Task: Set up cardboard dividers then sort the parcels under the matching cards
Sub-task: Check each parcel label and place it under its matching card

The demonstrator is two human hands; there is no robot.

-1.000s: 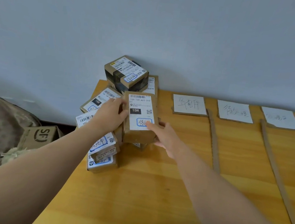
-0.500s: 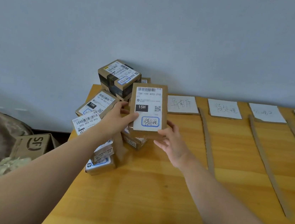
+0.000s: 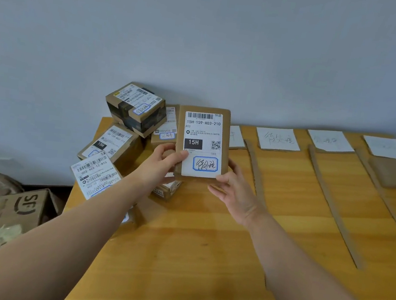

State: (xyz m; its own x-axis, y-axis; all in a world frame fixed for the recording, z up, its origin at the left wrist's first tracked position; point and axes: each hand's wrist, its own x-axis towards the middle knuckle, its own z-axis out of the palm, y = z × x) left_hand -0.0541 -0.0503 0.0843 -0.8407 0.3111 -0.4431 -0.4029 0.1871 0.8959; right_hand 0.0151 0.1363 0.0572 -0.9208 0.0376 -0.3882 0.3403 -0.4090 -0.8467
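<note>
Above the far-left pile [image 3: 117,145], now holds the parcel [image 3: 202,143] raised clear and upright, gripped in left hand [image 3: 163,163] and right hand [image 3: 234,191]; ready for matching to a card [image 3: 278,139].

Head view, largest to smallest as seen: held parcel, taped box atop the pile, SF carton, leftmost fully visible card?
1. held parcel, nearest the camera, so it looks bigger than it is.
2. taped box and SF carton: look alike, unranked.
3. card.
</note>
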